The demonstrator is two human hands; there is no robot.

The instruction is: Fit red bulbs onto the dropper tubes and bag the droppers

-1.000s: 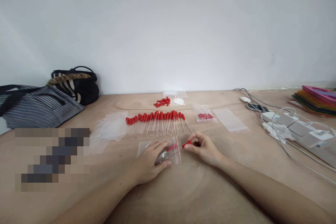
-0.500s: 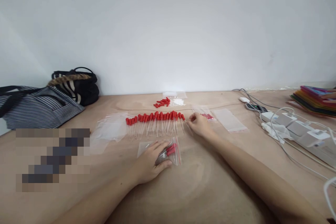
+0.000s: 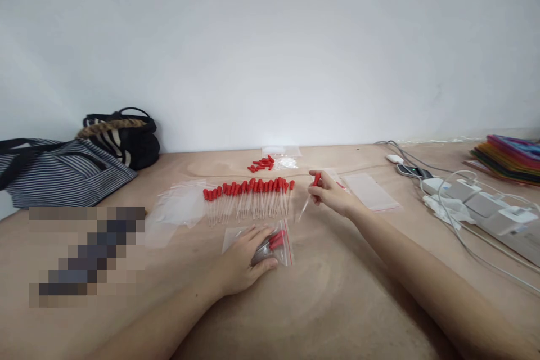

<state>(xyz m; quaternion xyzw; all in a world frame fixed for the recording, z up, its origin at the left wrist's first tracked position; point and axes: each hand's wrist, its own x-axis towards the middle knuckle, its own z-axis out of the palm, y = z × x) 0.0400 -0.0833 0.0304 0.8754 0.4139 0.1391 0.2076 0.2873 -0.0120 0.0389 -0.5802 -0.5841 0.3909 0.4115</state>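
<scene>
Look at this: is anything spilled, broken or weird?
I see nothing spilled or broken; the red-topped droppers lie in a row. Two odd bits: a crumpled white thing, messy beside the chargers, and blocky squares at the left, hiding whatever is there.

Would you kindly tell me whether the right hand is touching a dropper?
Touching: the head view shows the right hand gripping a dropper's red bulb.

Slim clear red-bulbed dropper (image 3: 304, 208), tilted, tip toward seven o'clock. Red-striped clear plastic zip bag (image 3: 282, 255), flat, seven-to-eight o'clock from dropper, red bulbs (image 3: 277, 240) inside.
</scene>
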